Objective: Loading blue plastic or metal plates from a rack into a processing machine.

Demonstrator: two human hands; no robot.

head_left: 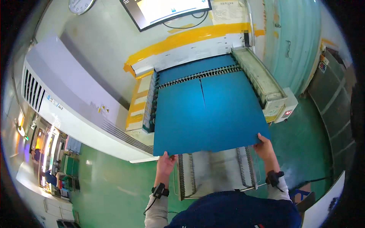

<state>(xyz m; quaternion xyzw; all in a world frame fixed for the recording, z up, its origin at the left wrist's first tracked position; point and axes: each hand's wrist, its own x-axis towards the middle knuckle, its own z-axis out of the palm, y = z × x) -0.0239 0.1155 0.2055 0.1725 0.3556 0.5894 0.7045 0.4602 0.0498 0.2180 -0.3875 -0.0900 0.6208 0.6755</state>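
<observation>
Two flat blue panels lie side by side in front of me, a left one (178, 117) and a right one (235, 106). A narrow dark gap parts them at the far end; nearer to me, their seam cannot be made out. My left hand (166, 164) grips the near left corner, thumb on top and fingers mostly hidden beneath. At the near right corner my right hand (264, 148) holds the edge the same way. The panels' far ends rest at the roller conveyor (197, 76), where more blue sheet (197, 67) lies beyond the rollers.
Below the panels stands a slotted metal rack (186, 178). The conveyor's side rails flank the panels, with a red-lit switch box (288, 113) on the right. A tall white cabinet unit (76, 87) stands left. A screen (163, 11) hangs above. Another person (51, 178) works far left.
</observation>
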